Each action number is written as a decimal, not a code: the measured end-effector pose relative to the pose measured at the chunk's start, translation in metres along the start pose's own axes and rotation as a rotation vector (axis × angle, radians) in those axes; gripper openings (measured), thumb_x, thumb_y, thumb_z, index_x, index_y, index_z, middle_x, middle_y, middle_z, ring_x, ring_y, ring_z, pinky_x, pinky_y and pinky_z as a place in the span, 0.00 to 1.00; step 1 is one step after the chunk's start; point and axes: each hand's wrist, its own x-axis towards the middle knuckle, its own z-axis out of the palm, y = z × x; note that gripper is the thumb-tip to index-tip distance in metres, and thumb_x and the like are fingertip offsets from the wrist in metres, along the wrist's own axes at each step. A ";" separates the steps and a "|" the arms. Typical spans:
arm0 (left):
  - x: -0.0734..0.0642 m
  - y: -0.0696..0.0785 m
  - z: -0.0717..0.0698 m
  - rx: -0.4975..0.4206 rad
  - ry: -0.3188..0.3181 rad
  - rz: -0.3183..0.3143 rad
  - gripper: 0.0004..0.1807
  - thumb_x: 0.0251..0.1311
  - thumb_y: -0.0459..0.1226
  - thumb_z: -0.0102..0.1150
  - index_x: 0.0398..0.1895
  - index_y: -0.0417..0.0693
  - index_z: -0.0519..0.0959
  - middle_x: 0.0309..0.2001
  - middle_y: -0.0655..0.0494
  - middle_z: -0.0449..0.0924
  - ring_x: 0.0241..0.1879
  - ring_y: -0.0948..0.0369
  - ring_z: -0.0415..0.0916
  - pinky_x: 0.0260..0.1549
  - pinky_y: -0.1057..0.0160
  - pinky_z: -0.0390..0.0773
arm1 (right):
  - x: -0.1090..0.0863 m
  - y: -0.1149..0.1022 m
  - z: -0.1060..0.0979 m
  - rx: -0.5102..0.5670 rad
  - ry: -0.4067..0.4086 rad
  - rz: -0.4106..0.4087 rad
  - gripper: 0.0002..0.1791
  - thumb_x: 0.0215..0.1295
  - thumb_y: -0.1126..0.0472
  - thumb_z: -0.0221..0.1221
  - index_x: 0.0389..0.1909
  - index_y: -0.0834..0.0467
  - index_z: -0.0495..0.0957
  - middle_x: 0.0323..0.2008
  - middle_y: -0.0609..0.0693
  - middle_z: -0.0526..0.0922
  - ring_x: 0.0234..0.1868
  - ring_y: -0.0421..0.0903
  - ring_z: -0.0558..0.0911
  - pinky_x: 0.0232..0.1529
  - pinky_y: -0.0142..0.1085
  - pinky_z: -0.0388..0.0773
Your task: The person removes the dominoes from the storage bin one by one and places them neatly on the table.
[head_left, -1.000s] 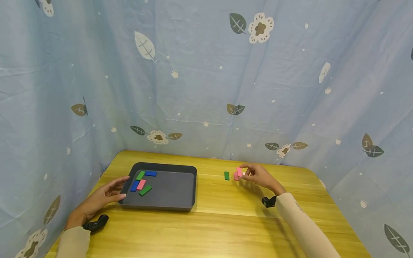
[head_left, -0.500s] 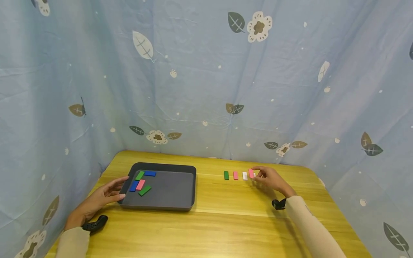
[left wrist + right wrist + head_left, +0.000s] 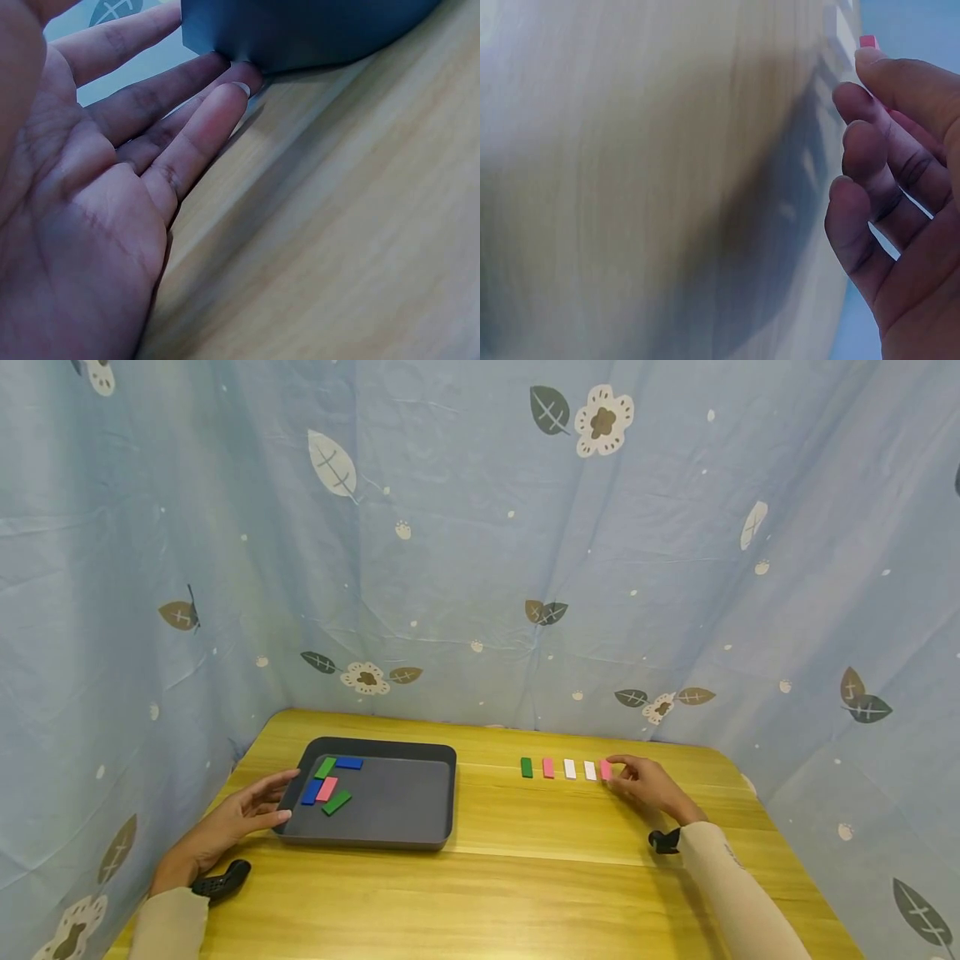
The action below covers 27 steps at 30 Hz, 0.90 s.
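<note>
My left hand (image 3: 228,822) rests at the left side of a dark grey tray (image 3: 408,842), its fingers fairly straight. In the left wrist view, fingertips touch the tray's outer wall (image 3: 300,34). My right hand (image 3: 651,789) pinches a small pink block (image 3: 606,769) between thumb and fingers, at the right end of a row at the table's back. The block's pink end (image 3: 867,41) peeks past the thumb in the right wrist view. Leftward along that row lie two white blocks (image 3: 590,770), another pink block (image 3: 548,767) and a green block (image 3: 527,767), with small gaps between them.
Inside the tray, toward its left, lie two green blocks (image 3: 337,802), two blue blocks (image 3: 348,763) and a pink block (image 3: 327,789). A patterned blue curtain (image 3: 465,568) hangs behind and beside the yellow wooden table (image 3: 450,910).
My right hand has carried the pink block rightward, past the other pink block and the white ones, and lowered it at the row's end. The left hand and tray have stayed put.
</note>
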 end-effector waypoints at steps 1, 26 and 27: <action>0.000 0.000 0.000 0.001 0.001 -0.002 0.37 0.75 0.39 0.58 0.83 0.52 0.55 0.79 0.41 0.49 0.60 0.66 0.67 0.51 0.59 0.77 | 0.000 0.002 0.000 -0.002 0.000 0.006 0.26 0.72 0.61 0.64 0.67 0.66 0.74 0.31 0.48 0.83 0.28 0.44 0.78 0.29 0.36 0.76; 0.004 -0.003 -0.002 -0.010 0.000 -0.014 0.37 0.75 0.39 0.59 0.82 0.52 0.55 0.78 0.41 0.50 0.63 0.53 0.64 0.52 0.50 0.75 | 0.001 0.011 0.000 0.037 -0.065 0.090 0.25 0.74 0.62 0.62 0.66 0.70 0.72 0.24 0.50 0.79 0.22 0.47 0.76 0.28 0.38 0.76; 0.004 -0.003 -0.001 -0.013 0.001 -0.016 0.38 0.75 0.39 0.59 0.82 0.52 0.55 0.78 0.41 0.51 0.63 0.51 0.64 0.52 0.50 0.75 | 0.001 0.011 -0.001 0.037 -0.069 0.087 0.26 0.74 0.62 0.62 0.67 0.70 0.72 0.24 0.50 0.80 0.22 0.47 0.76 0.28 0.38 0.77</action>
